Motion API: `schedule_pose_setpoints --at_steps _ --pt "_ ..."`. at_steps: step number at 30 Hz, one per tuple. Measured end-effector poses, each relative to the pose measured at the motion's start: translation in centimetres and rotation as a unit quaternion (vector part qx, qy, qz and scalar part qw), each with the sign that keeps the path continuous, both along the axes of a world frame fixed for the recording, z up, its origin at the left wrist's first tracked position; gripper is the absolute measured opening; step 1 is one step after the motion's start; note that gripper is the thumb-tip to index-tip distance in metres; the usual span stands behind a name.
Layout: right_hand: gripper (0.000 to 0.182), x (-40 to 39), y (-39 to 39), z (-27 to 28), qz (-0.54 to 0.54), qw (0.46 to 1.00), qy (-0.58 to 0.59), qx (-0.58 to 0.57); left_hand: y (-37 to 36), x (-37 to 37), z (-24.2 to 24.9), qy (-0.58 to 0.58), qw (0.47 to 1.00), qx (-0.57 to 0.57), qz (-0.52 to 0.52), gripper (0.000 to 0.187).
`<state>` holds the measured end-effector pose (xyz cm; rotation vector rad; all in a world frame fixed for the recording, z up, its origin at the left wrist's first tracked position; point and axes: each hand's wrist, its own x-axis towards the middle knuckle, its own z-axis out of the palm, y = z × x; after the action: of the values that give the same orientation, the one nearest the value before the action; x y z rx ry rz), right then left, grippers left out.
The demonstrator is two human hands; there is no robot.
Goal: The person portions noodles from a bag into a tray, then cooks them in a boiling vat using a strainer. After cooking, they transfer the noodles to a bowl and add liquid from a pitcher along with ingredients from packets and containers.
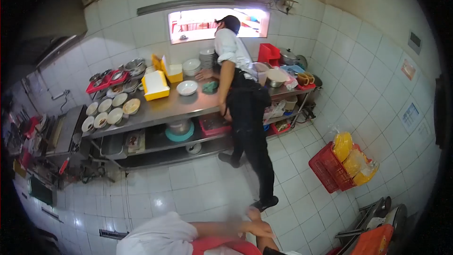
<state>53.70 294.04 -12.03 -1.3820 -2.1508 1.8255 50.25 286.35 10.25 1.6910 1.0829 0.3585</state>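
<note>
At the bottom edge, my left arm comes out of a white sleeve [158, 233] and crosses in front of a red garment [224, 244]. My left hand [259, 229] lies closed across my right forearm [266, 244]. Just above it, my right hand [254, 214] shows small, its fingers not distinct. Part of my left forearm is blurred. Ahead, a co-worker [245, 99] in a white shirt, dark cap and black apron leans over the steel counter [155, 111], one hand [204, 74] near a white bowl [187, 88] and a green cloth [210, 87].
Several bowls [114, 115] and yellow boxes [155, 85] stand on the counter. A red crate [325, 167] with yellow bags sits against the right wall. A stove [63, 132] is at left, an orange board [373, 241] at lower right. White tiles cover the floor [188, 184].
</note>
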Motion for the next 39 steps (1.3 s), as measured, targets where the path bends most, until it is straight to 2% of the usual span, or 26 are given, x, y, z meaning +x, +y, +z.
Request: schedule_pose_setpoints --at_steps 2,3,4,5,6,7,8,10,12,14,15,16,17,18,20,24,28,29,31,32,33,34,36,37,38,39 --pt "0.033 -0.9 -7.1 -0.1 0.03 0.999 -0.006 0.011 -6.6 -4.1 -1.2 -0.022 0.992 0.078 0.092 0.058" --pt "0.034 -5.4 -10.9 2.9 0.052 0.998 -0.009 0.02 -10.3 -5.9 -3.8 0.11 0.972 0.163 0.131 0.053" --pt "0.034 -9.6 -14.5 6.4 0.076 0.997 -0.014 0.027 -13.6 -7.8 -6.4 0.151 0.98 0.057 0.118 0.048" --pt "0.034 -9.6 -18.6 6.5 0.101 0.994 -0.022 0.033 -18.7 -10.1 -6.9 0.014 0.961 0.035 0.275 0.042" --pt "0.034 -9.1 -22.5 7.2 0.128 0.99 -0.032 0.041 -22.9 -11.6 -5.6 0.168 0.957 -0.017 0.234 0.041" --pt "0.035 -10.4 -25.7 8.8 0.157 0.985 -0.044 0.05 -28.0 -12.5 -7.7 0.255 0.939 0.036 0.227 0.042" --pt "0.035 -11.1 -29.4 9.2 0.188 0.979 -0.055 0.057 -34.5 -13.1 -5.3 0.238 0.903 0.015 0.357 0.051" --pt "0.035 -13.6 -37.7 10.9 0.266 0.959 -0.065 0.073 -43.9 -12.7 -0.3 0.074 0.819 -0.236 0.518 0.057" --pt "0.036 -16.5 -45.4 11.9 0.372 0.922 -0.063 0.085 -49.5 -11.0 1.6 0.006 0.766 -0.201 0.61 0.06" --pt "0.036 -16.3 -47.3 13.2 0.501 0.859 -0.06 0.089 -51.9 -9.6 1.1 -0.021 0.731 -0.131 0.67 0.055" --pt "0.037 -17.2 -50.5 13.6 0.566 0.818 -0.059 0.088 -52.3 -9.5 -1.1 0.109 0.747 0.036 0.655 0.056" --pt "0.037 -17.3 -53.1 13.6 0.627 0.772 -0.06 0.084 -52.6 -9.5 3.4 0.095 0.763 -0.06 0.636 0.059" --pt "0.037 -14.8 -49.2 12.4 0.681 0.726 -0.061 0.077 -53.0 -9.9 5.6 0.058 0.772 -0.088 0.627 0.062" --pt "0.037 -18.8 -55.0 13.3 0.725 0.682 -0.063 0.07 -53.0 -10.4 6.8 -0.034 0.757 -0.088 0.647 0.064" --pt "0.038 -19.0 -56.6 12.1 0.793 0.603 -0.058 0.064 -54.0 -10.3 9.5 0.011 0.736 -0.076 0.673 0.062" --pt "0.039 -21.9 -66.8 9.2 0.884 0.462 0.006 0.079 -62.9 -13.3 4.4 0.016 0.684 -0.031 0.729 0.059" --pt "0.04 -24.5 -80.1 7.7 0.945 0.312 0.075 0.07 -74.5 -15.1 1.6 -0.011 0.554 -0.005 0.833 0.049" --pt "0.04 -24.9 -83.3 7.5 0.952 0.28 0.109 0.066 -79.4 -16.1 1.6 0.011 0.51 0.004 0.86 0.047" --pt "0.041 -26.1 -90.7 7.8 0.962 0.229 0.143 0.039 -87.8 -15.1 -0.9 0.274 0.579 -0.062 0.766 0.041" --pt "0.041 -26.3 -92.3 7.5 0.967 0.204 0.153 0.029 -90.6 -14.5 2.2 0.061 0.398 -0.137 0.905 0.034" --pt "0.044 -28.9 -92.9 16.7 0.957 0.252 0.146 -0.01 -95.5 -11.4 -2.8 -0.001 0.294 -0.008 0.956 0.033" --pt "0.044 -30.7 -95.5 20.0 0.957 0.243 0.155 0.015 -98.6 -8.7 -7.8 -0.082 0.064 0.103 0.989 0.034" --pt "0.045 -33.3 -99.9 22.5 0.959 0.23 0.157 0.042 -104.0 -1.3 -11.4 0.129 0.008 -0.174 0.976 0.033" --pt "0.046 -35.0 -101.9 23.0 0.955 0.26 0.145 -0.016 -104.5 1.3 -12.0 -0.069 -0.176 -0.106 0.976 0.029" --pt "0.047 -36.7 -103.8 23.8 0.945 0.29 0.132 -0.072 -105.9 8.3 -19.1 -0.14 -0.233 -0.062 0.96 0.025" --pt "0.047 -38.3 -105.1 25.7 0.943 0.303 0.113 -0.074 -104.4 11.5 -20.9 -0.064 -0.257 -0.193 0.945 0.029"
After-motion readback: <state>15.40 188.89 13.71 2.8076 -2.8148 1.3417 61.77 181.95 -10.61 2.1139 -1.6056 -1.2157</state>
